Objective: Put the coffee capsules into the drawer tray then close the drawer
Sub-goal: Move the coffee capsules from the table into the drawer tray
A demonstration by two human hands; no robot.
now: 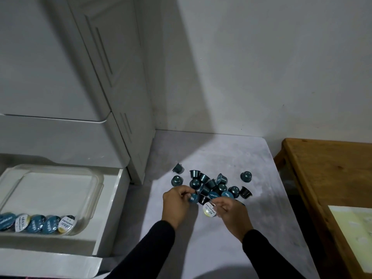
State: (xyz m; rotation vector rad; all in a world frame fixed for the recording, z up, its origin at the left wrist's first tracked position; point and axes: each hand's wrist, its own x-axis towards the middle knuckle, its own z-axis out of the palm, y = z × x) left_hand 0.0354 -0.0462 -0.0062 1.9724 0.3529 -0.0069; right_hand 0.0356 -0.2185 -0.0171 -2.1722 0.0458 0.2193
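Several dark teal coffee capsules (211,184) lie in a loose pile on the grey table top (231,158). My left hand (177,204) pinches a blue-lidded capsule (193,197) at the pile's near left edge. My right hand (233,213) grips a white-lidded capsule (209,210) at the near side of the pile. To the left, the white drawer (112,208) stands pulled out. In it sits a clear plastic tray (94,190) with a row of several capsules (38,222) along its near edge, lids facing up.
A white cabinet (70,77) rises above the drawer, against the grey wall. A wooden table (330,178) with a pale sheet (354,234) on it stands close to the right. The grey table's right edge runs beside it.
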